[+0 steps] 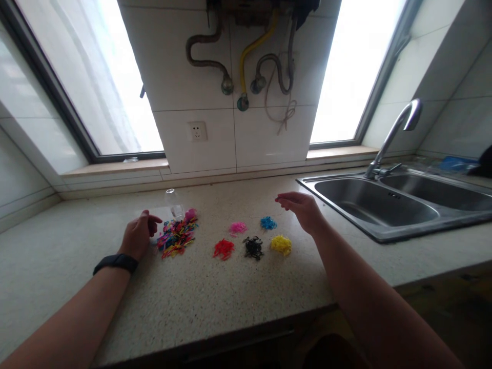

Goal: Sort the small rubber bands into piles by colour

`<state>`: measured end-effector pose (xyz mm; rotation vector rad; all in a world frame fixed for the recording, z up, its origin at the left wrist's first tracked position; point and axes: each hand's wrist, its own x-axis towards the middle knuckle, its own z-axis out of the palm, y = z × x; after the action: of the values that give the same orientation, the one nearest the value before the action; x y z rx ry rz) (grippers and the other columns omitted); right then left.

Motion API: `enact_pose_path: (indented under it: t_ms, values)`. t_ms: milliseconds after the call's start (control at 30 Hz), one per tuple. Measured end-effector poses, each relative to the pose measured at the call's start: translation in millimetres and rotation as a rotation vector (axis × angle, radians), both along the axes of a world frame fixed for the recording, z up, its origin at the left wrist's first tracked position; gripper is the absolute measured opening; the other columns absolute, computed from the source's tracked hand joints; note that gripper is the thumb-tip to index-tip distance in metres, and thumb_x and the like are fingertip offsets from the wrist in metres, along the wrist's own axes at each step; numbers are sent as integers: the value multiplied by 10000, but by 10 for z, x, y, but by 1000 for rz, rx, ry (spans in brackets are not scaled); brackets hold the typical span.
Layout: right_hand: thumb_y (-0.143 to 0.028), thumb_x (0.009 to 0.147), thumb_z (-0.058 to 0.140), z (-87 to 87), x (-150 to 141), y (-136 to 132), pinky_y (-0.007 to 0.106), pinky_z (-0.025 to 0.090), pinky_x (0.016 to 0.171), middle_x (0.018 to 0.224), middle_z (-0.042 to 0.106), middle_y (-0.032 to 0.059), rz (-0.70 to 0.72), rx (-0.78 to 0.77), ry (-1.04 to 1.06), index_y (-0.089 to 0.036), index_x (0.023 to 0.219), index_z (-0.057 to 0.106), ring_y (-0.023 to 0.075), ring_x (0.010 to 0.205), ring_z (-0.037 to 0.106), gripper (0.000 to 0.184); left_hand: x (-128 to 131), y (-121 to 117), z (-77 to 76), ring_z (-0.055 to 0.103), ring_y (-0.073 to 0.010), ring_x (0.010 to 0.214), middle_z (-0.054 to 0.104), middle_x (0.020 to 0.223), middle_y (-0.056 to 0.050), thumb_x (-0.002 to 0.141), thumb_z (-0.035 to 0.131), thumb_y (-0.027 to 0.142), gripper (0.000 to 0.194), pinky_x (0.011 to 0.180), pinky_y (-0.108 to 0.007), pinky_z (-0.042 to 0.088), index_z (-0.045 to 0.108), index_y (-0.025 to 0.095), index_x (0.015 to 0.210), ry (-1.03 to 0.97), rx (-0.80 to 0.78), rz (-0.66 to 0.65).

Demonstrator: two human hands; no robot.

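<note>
My left hand, with a dark band on its wrist, rests at the left edge of a mixed-colour pile of small rubber bands. Its fingers are loosely bent, the thumb and index finger apart, with nothing visible in them. My right hand hovers above and to the right of the blue rubber bands, fingertips pinched together; whatever is in the pinch is too small to make out. Separate heaps of pink, red, black and yellow rubber bands lie between the hands.
Behind the mixed pile stands a clear plastic container, beside a pink piece. A double steel sink with a faucet is set into the speckled countertop on the right. Pipes and a socket are on the tiled wall.
</note>
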<state>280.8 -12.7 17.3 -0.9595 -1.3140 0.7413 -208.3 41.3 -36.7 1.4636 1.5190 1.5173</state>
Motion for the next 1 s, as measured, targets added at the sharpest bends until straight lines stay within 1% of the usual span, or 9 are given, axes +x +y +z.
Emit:
enact_pose_path:
  t_ms: [133, 300, 567, 700, 1000]
  values:
    - [-320, 665, 809, 12, -22, -32, 305, 467, 601, 870, 773, 56, 7, -8, -10, -222, 896, 781, 130, 644, 596, 253, -15, 15, -17, 471, -148, 492, 531, 539, -14, 917, 417, 535, 495, 448, -261, 368, 663, 164, 701, -19, -8, -7]
    - [-333, 661, 799, -10, -34, -27, 310, 480, 601, 870, 770, 52, -2, -3, -51, -226, 917, 779, 138, 664, 599, 278, -3, 16, -10, 460, -151, 473, 524, 527, -17, 898, 426, 558, 500, 438, -266, 365, 652, 173, 671, -12, -7, 5]
    - [-325, 677, 793, -3, -36, -29, 294, 455, 568, 844, 763, 45, 28, -24, -44, -231, 911, 784, 120, 617, 571, 253, 30, -20, 23, 450, -148, 475, 521, 526, -16, 901, 426, 565, 510, 443, -266, 357, 664, 166, 692, -6, -6, 15]
    - [-345, 696, 785, 7, -55, -38, 293, 448, 557, 888, 766, 57, 36, -43, -51, -226, 908, 784, 117, 611, 568, 243, 38, -37, 44, 459, -149, 487, 531, 535, -24, 902, 422, 576, 528, 453, -267, 368, 678, 159, 706, -6, -34, 20]
    - [-393, 705, 774, -33, -53, -10, 282, 453, 532, 895, 767, 61, 57, -53, -74, -230, 923, 782, 115, 595, 560, 272, 19, -29, 30, 447, -140, 501, 523, 532, -8, 950, 406, 481, 487, 467, -265, 359, 676, 127, 750, 3, -44, 9]
